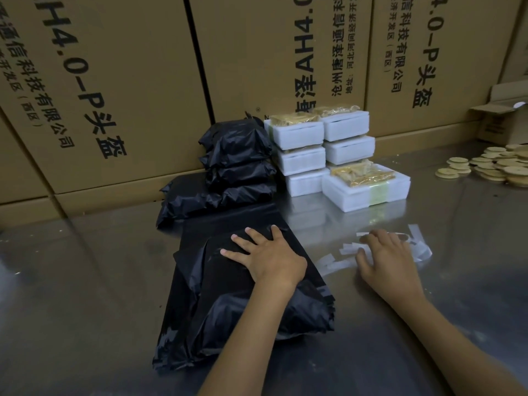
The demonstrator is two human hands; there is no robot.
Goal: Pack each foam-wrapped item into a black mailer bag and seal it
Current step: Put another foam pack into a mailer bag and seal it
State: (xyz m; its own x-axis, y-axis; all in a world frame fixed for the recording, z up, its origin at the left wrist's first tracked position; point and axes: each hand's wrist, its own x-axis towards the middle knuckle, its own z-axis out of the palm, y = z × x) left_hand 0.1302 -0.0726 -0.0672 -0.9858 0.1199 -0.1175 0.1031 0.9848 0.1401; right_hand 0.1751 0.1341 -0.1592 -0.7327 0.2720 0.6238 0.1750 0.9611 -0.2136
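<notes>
Left hand: the left hand (268,260) lies flat, fingers spread and straight, pressing on the top of the black mailer bag (243,304) in front of the person.
Right hand: the right hand (385,258) rests palm down on the tabletop (85,281), fingers loosely bent over the white strips (337,261); whether it pinches one I cannot tell.
Bag in work: one filled black mailer bag, bulging, lying on a flat layer of black bags that reaches toward the wall.
Packed bags: four sealed bags (237,161) stacked against the cartons, with one larger black bundle (183,204) at their foot.
Foam-wrapped items: six white foam blocks (303,132) show, five in two piles just right of the sealed bags, and one foam block in front (365,187) on the tabletop, banded with a pale green strip.
White strips: several loose paper strips scattered right of the bag; exact count unclear.
Round discs: a heap of pale discs (491,164) at the far right, too many to count.
Backdrop: printed brown cartons (114,81) stand along the tabletop's far edge.
</notes>
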